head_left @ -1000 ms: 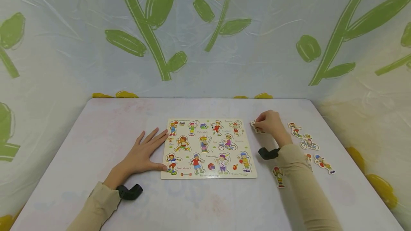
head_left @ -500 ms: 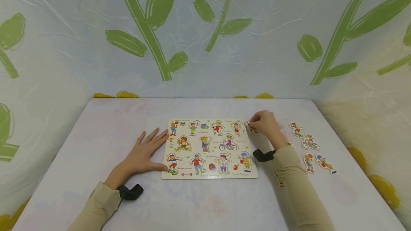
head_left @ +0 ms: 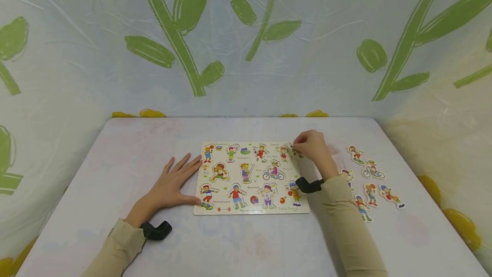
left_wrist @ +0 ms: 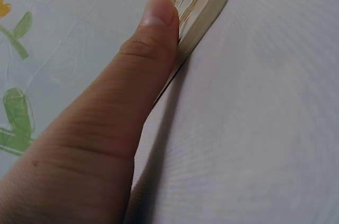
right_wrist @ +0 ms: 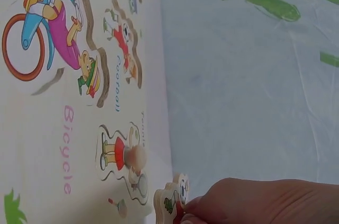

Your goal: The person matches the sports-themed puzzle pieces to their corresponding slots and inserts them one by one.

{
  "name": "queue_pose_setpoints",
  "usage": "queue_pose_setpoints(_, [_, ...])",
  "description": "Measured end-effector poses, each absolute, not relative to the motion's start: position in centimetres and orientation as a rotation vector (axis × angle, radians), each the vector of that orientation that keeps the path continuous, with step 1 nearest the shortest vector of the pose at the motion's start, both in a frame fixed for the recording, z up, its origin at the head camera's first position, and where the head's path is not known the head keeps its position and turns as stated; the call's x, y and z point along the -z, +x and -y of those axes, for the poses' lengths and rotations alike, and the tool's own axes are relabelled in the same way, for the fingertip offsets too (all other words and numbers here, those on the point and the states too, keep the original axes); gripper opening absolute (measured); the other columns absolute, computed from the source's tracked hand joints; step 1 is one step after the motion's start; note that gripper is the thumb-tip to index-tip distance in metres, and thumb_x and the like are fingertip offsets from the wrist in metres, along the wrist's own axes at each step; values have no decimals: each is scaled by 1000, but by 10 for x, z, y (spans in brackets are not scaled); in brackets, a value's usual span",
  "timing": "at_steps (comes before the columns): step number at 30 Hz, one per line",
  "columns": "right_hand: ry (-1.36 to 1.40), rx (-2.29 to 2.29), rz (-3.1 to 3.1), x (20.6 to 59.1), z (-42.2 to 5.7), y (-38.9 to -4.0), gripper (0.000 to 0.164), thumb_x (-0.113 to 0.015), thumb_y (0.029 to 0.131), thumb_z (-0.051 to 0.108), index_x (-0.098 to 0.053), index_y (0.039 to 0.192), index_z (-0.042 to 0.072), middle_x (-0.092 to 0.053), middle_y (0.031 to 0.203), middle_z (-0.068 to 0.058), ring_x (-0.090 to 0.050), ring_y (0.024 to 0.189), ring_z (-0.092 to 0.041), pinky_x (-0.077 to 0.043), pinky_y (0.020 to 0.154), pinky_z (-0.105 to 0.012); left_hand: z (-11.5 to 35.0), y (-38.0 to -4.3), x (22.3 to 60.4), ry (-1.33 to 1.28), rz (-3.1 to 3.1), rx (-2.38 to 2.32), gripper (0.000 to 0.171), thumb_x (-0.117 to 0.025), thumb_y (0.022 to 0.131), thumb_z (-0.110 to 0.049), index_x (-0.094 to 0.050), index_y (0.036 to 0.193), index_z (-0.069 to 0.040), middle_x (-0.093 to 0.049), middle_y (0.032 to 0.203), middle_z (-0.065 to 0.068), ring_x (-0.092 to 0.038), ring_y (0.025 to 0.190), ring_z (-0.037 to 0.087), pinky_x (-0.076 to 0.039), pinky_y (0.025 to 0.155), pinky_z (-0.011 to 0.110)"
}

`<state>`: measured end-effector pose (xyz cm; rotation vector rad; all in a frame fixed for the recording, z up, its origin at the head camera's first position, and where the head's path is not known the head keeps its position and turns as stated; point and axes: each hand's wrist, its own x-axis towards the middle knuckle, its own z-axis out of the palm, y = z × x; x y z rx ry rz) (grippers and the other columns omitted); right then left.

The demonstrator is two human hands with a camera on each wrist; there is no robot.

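A wooden puzzle board (head_left: 240, 189) with printed sports figures and cut-out outlines lies flat on the table. My left hand (head_left: 169, 187) rests at its left side, fingers spread, with fingertips and thumb (left_wrist: 159, 15) at the board's edge. My right hand (head_left: 313, 146) pinches a football player puzzle piece (right_wrist: 172, 201), a small figure with a ball, between thumb and fingertips. It is tilted over the board's far right corner, beside the tennis figure (right_wrist: 119, 152), which carries a round knob. My fingers cover part of the piece.
Right of the board lie several loose puzzle pieces: a skateboarder (head_left: 355, 156), a cyclist (head_left: 373, 169), a basketball player (head_left: 371, 195), a table tennis player (head_left: 391, 195) and a roller skater (head_left: 363, 209). A baseball piece (head_left: 347, 178) lies partly behind the right sleeve.
My right hand has moved left with the football player piece, from the table beside the board to its far right corner. More loose pieces show beside the sleeve. My left hand stays put.
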<state>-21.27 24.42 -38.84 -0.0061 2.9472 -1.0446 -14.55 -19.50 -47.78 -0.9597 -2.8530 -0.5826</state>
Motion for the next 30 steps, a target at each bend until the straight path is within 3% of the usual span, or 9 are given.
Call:
queue_pose_setpoints(23, [-31,1100,-2925,385,-208,-218,9,-69,87,6,-74,87,-2,-70,79,-13,-63,68,-21,-51,60,-30,196,-144,479,-941,2840,559,116,-66,68,-82,-31,157,-16,-26,163,-2,-14,151,31,-3,116,64])
queue_pose_setpoints(30, [-90,1125,-2927,387,-199,-219,7,-71,85,5,-74,83,-2,-70,76,-11,-61,63,-19,-52,58,-29,194,-145,477,-947,2858,563,117,-66,68,-82,-29,158,-17,-24,164,-3,-13,151,30,-2,116,63])
